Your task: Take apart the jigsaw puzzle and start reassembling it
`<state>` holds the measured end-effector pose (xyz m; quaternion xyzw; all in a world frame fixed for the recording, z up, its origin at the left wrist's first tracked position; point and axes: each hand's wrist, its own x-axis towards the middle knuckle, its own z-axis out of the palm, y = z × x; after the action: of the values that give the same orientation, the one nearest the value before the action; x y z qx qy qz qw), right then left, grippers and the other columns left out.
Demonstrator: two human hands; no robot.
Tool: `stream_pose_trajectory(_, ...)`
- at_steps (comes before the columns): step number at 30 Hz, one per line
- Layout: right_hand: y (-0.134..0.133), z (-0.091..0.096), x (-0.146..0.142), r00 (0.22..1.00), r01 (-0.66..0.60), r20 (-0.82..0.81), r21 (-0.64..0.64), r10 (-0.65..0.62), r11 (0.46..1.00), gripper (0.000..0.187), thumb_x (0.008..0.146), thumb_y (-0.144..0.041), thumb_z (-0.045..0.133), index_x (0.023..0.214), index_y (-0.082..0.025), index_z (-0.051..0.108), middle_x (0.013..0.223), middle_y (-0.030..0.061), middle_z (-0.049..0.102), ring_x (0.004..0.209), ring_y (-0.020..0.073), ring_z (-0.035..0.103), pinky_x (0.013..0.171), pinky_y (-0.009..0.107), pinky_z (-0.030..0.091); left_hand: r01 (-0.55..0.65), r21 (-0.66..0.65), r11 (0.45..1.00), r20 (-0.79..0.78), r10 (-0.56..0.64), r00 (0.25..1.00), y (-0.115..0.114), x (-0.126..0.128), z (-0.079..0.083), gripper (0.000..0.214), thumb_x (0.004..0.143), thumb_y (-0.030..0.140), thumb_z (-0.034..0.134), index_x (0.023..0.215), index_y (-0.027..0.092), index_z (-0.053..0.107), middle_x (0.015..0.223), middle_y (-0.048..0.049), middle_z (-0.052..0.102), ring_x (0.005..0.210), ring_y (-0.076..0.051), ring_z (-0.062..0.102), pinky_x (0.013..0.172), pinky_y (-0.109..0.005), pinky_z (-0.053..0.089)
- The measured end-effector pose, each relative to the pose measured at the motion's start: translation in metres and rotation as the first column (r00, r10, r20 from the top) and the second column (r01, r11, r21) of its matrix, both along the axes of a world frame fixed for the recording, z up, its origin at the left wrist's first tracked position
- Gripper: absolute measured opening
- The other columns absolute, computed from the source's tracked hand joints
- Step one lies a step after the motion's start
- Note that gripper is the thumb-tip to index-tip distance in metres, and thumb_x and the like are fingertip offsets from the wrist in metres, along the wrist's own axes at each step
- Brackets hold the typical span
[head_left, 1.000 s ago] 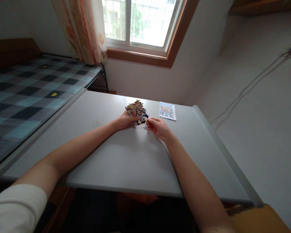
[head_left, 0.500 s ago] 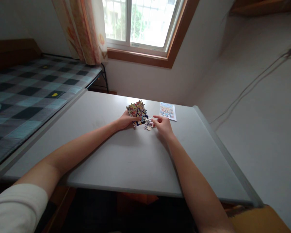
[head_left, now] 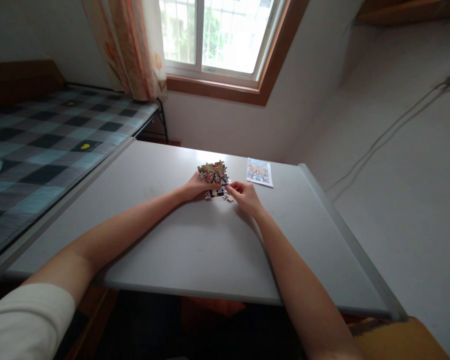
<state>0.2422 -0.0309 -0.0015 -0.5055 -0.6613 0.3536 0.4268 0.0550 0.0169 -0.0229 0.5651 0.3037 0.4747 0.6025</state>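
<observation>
A partly joined colourful jigsaw puzzle [head_left: 213, 173] is tilted up off the grey table [head_left: 195, 240]. My left hand [head_left: 195, 187] grips its lower left edge. My right hand [head_left: 244, 196] is at its lower right corner, fingers pinched together on a small puzzle piece that I can barely see. A few loose pieces [head_left: 228, 198] lie on the table between my hands.
A printed picture card [head_left: 259, 171] lies flat to the right of the puzzle. A bed with a checked cover [head_left: 41, 145] runs along the table's left side. A window and curtain are behind, and a cable hangs on the right wall.
My right hand went right to the loose pieces and came back to the puzzle's corner. The puzzle has tilted up a little more in my left hand.
</observation>
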Motion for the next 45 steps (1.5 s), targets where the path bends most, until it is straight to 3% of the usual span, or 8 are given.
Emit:
stream_pose_trajectory(6, -0.0023, 0.0031, -0.0023, 0.996, 0.052, 0.065, 0.074, -0.057, 0.996, 0.039, 0.074, -0.054, 0.061, 0.067, -0.016, 0.063, 0.057, 0.0015, 0.057, 0.052, 0.0115, 0.046, 0.052, 0.026, 0.036, -0.067, 0.040, 0.997, -0.039, 0.069, 0.997, -0.0020, 0.0026, 0.0019, 0.053, 0.055, 0.025, 0.086, 0.103, 0.010, 0.069, 0.100, -0.0102, 0.071, 0.087, -0.022, 0.066, 0.086, -0.038, 0.052)
stream_pose_trajectory(10, -0.0032, 0.0039, -0.0034, 0.992, 0.087, 0.078, 0.125, -0.097, 0.988, 0.041, 0.073, -0.056, 0.062, 0.065, -0.016, 0.063, 0.058, 0.0021, 0.058, 0.053, 0.0118, 0.047, 0.054, 0.026, 0.037, -0.042, 0.020, 0.999, 0.020, 0.042, 0.999, -0.0030, 0.0040, 0.0037, 0.050, 0.054, 0.023, 0.086, 0.100, 0.010, 0.068, 0.099, -0.0093, 0.072, 0.087, -0.021, 0.066, 0.087, -0.038, 0.052)
stream_pose_trajectory(19, -0.0008, -0.0001, -0.0033, 0.977, -0.042, -0.212, -0.094, 0.022, 0.995, 0.046, 0.065, -0.062, 0.067, 0.069, -0.016, 0.063, 0.056, -0.0008, 0.055, 0.049, 0.0092, 0.043, 0.048, 0.024, 0.035, 0.048, -0.090, 0.995, 0.111, -0.038, 0.993, -0.0034, 0.0038, 0.0038, 0.053, 0.051, 0.022, 0.087, 0.099, 0.010, 0.069, 0.097, -0.0107, 0.073, 0.086, -0.024, 0.068, 0.086, -0.041, 0.053)
stream_pose_trajectory(25, -0.0018, -0.0005, -0.0039, 0.993, 0.107, 0.042, 0.147, -0.114, 0.983, 0.034, 0.075, -0.049, 0.063, 0.066, -0.016, 0.063, 0.060, 0.0014, 0.058, 0.055, 0.0121, 0.048, 0.055, 0.026, 0.037, 0.000, -0.055, 0.998, 0.076, 0.004, 0.997, -0.0018, 0.0052, 0.0017, 0.051, 0.052, 0.022, 0.087, 0.098, 0.010, 0.070, 0.097, -0.0102, 0.073, 0.086, -0.022, 0.068, 0.088, -0.040, 0.052)
stream_pose_trajectory(33, -0.0047, 0.0025, -0.0059, 0.969, 0.103, 0.176, 0.344, -0.171, 0.933, 0.025, 0.079, -0.037, 0.059, 0.065, -0.017, 0.061, 0.064, 0.0022, 0.058, 0.058, 0.0126, 0.050, 0.060, 0.027, 0.041, 0.003, -0.067, 0.998, 0.096, 0.004, 0.995, -0.0028, 0.0052, 0.0026, 0.052, 0.051, 0.023, 0.087, 0.098, 0.010, 0.070, 0.096, -0.0103, 0.073, 0.086, -0.023, 0.068, 0.086, -0.041, 0.053)
stream_pose_trajectory(35, -0.0041, 0.0019, -0.0061, 0.975, 0.115, 0.143, 0.317, -0.168, 0.941, 0.026, 0.079, -0.039, 0.060, 0.065, -0.017, 0.062, 0.064, 0.0022, 0.058, 0.058, 0.0128, 0.050, 0.060, 0.027, 0.041, 0.001, -0.062, 0.998, 0.099, 0.005, 0.995, -0.0020, 0.0048, 0.0022, 0.052, 0.051, 0.023, 0.088, 0.098, 0.010, 0.070, 0.097, -0.0098, 0.073, 0.086, -0.023, 0.068, 0.087, -0.040, 0.053)
stream_pose_trajectory(41, -0.0002, -0.0014, -0.0046, 0.991, 0.105, -0.091, 0.054, -0.100, 0.993, 0.033, 0.071, -0.049, 0.066, 0.067, -0.016, 0.064, 0.058, 0.0010, 0.059, 0.052, 0.0116, 0.048, 0.052, 0.026, 0.038, -0.006, -0.062, 0.998, 0.072, 0.011, 0.997, -0.0002, 0.0039, 0.0015, 0.052, 0.051, 0.023, 0.087, 0.098, 0.011, 0.070, 0.097, -0.0088, 0.073, 0.085, -0.022, 0.068, 0.087, -0.039, 0.053)
stream_pose_trajectory(45, -0.0026, 0.0018, -0.0055, 0.989, 0.140, -0.053, 0.083, -0.136, 0.987, 0.032, 0.070, -0.047, 0.066, 0.066, -0.015, 0.065, 0.059, 0.0016, 0.060, 0.053, 0.0118, 0.049, 0.051, 0.026, 0.037, -0.025, -0.048, 0.999, 0.043, 0.027, 0.999, -0.0003, 0.0042, 0.0014, 0.051, 0.051, 0.023, 0.087, 0.097, 0.010, 0.070, 0.097, -0.0093, 0.073, 0.085, -0.022, 0.067, 0.088, -0.040, 0.052)
